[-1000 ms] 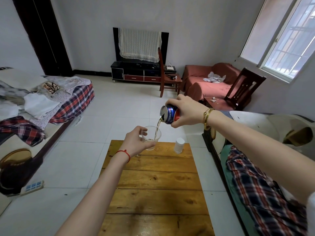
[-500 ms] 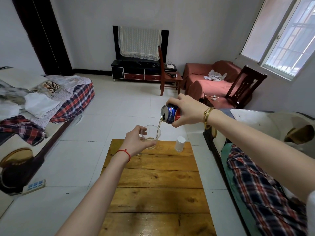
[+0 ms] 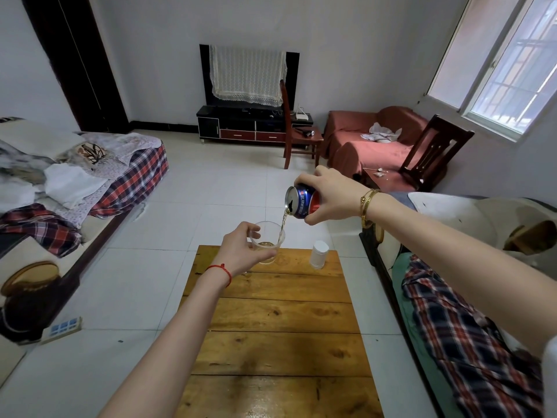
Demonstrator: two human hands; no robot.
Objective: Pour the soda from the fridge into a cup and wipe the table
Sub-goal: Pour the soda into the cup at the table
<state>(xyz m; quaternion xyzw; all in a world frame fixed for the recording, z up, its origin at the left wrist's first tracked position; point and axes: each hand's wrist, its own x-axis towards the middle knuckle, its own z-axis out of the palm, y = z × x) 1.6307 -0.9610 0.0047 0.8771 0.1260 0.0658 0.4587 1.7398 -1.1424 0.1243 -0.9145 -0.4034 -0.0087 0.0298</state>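
The right hand (image 3: 331,196) is wrapped round a blue-and-red soda can (image 3: 301,200), tipped nearly on its side with its opened top facing nine o'clock. A thin amber stream (image 3: 281,227) falls from the mouth into a clear plastic cup (image 3: 266,241) just below, at about seven o'clock from the can. The left hand (image 3: 241,251) grips that cup from its nine o'clock side, fingers curled round the wall, and holds it over the far edge of the wooden table (image 3: 280,342); whether the base rests on the wood or hangs just above it is hard to tell, since the hand covers it.

By the look of it, the fetching and opening of the can are done and the pour is under way. The cup holds only a shallow layer of pale golden soda at the bottom, so it seems well short of full. What remains, as I judge it, is to finish filling, right the can and set it down, put the cup on the table, and then wipe the top. No cloth for wiping shows on the table.

A small white capped bottle (image 3: 319,254) stands on the table's far edge, at three o'clock from the cup and near it. The planks at the near end show a wet-looking sheen, possibly only glare from the window (image 3: 509,70).
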